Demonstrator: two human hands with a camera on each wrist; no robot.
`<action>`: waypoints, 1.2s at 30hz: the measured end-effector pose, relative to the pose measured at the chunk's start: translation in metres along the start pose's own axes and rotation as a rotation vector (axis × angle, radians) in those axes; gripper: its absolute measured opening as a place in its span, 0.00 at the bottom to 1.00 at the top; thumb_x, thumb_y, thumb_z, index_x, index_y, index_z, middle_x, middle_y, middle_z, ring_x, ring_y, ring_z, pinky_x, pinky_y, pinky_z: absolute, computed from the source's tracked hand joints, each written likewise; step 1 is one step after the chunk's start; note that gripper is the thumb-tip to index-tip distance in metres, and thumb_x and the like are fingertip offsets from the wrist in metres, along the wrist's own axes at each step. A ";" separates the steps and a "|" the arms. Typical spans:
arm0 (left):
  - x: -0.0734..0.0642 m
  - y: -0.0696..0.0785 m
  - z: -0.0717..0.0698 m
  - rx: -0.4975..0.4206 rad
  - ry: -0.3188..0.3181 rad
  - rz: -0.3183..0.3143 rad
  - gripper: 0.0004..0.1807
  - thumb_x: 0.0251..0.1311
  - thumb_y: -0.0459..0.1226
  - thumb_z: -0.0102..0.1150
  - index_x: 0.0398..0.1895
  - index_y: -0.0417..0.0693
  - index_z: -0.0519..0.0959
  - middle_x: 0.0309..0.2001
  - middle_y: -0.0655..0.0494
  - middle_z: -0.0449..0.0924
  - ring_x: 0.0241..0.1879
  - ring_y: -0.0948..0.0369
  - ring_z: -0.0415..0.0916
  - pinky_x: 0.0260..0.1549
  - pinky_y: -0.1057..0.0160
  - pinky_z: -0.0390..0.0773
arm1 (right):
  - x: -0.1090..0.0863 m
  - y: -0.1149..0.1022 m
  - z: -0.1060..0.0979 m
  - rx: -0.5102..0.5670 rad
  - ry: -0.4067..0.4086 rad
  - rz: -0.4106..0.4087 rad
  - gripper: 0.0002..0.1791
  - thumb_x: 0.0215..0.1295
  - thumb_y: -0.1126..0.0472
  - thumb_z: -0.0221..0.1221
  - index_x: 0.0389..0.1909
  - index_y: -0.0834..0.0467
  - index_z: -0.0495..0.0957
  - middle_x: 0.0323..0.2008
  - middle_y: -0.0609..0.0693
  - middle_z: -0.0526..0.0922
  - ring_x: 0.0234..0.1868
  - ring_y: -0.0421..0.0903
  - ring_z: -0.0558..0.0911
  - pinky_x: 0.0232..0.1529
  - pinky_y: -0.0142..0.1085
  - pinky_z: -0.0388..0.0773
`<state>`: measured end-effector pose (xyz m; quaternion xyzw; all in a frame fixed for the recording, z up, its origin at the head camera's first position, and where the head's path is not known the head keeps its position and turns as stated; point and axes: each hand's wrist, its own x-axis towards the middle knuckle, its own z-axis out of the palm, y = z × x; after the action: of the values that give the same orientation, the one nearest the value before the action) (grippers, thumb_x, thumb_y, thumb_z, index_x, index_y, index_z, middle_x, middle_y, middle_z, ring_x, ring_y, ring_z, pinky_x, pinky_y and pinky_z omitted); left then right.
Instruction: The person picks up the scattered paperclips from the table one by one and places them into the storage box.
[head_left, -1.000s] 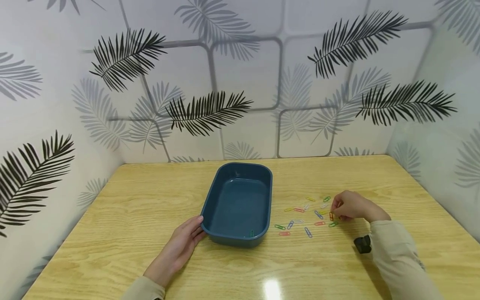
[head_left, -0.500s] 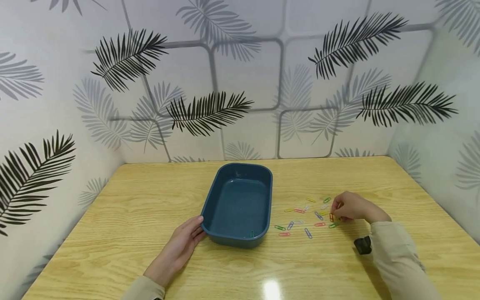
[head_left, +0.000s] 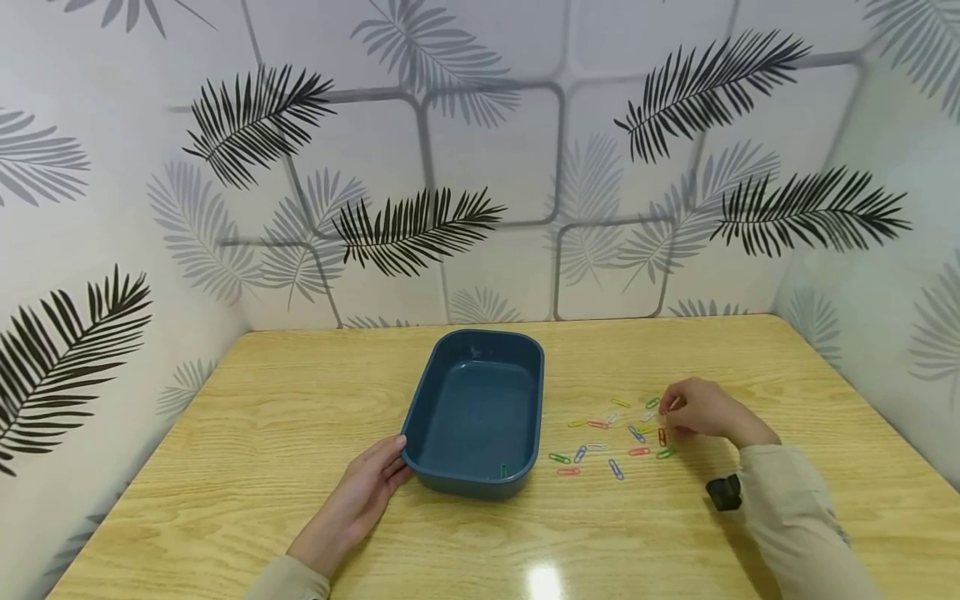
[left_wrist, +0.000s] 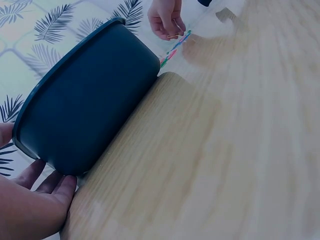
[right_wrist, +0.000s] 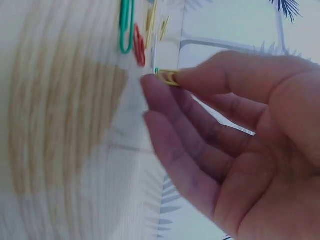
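A dark blue plastic basin [head_left: 480,487] stands on the table, with one green paper clip [head_left: 503,472] in its near end. My left hand [head_left: 363,492] holds the basin's near left corner, thumb at the rim and fingers against the outer wall; the left wrist view shows these fingers [left_wrist: 65,187] low on that wall. Between thumb and fingertip my right hand [right_wrist: 235,135] pinches a yellow paper clip [right_wrist: 169,77], just above the table. Below this hand in the head view lie a red paper clip [head_left: 662,437] and a green paper clip [head_left: 665,454].
Several coloured paper clips lie scattered right of the basin, among them a blue clip [head_left: 616,469] and a pink clip [head_left: 568,472]. A patterned wall [head_left: 495,275] closes off the back of the wooden table [head_left: 315,375]. A black object [head_left: 724,492] sits at the right sleeve.
My right hand has risen very slightly from the table. The left hand and the basin keep their places.
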<state>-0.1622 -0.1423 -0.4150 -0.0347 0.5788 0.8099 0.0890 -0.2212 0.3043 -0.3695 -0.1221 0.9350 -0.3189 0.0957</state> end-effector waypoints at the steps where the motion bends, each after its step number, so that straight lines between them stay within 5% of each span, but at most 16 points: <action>1: 0.000 0.000 0.000 0.003 -0.002 0.001 0.27 0.72 0.36 0.48 0.65 0.23 0.59 0.55 0.43 0.73 0.52 0.60 0.73 0.51 0.64 0.73 | 0.000 -0.001 0.000 0.005 0.017 -0.012 0.04 0.59 0.72 0.56 0.33 0.70 0.77 0.26 0.54 0.79 0.25 0.47 0.78 0.26 0.40 0.79; 17: 0.000 -0.001 0.001 0.000 0.023 -0.016 0.25 0.71 0.36 0.49 0.63 0.25 0.62 0.54 0.44 0.73 0.51 0.59 0.72 0.51 0.64 0.73 | 0.007 -0.042 0.024 0.226 0.198 -0.106 0.13 0.68 0.67 0.56 0.48 0.73 0.78 0.38 0.63 0.84 0.36 0.56 0.84 0.35 0.45 0.82; 36: 0.001 -0.002 0.000 -0.017 0.024 -0.003 0.24 0.71 0.35 0.48 0.63 0.24 0.62 0.53 0.44 0.74 0.50 0.60 0.73 0.51 0.64 0.74 | 0.010 -0.097 0.052 0.402 0.172 -0.129 0.12 0.66 0.66 0.59 0.46 0.69 0.80 0.36 0.60 0.84 0.35 0.55 0.85 0.34 0.44 0.83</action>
<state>-0.1633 -0.1413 -0.4175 -0.0461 0.5730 0.8140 0.0830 -0.2009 0.1969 -0.3507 -0.1326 0.8476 -0.5135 0.0176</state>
